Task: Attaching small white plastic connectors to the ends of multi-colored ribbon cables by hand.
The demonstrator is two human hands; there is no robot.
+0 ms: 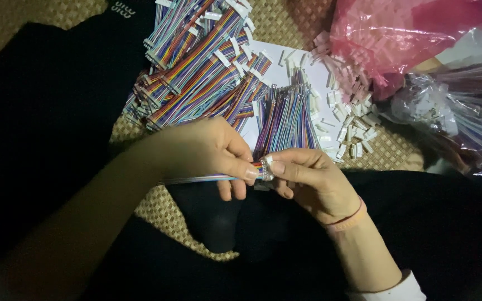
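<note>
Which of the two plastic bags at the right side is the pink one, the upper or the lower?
The upper one: the pink bag lies at the top right, above the clear bag, which holds dark wire bundles.

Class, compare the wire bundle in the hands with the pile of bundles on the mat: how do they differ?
The held wire bundle is single, pinched level between left hand and right hand. The pile of bundles holds many, lying loose and crisscrossed, untouched. Both have rainbow-coloured wires with white connectors.
</note>
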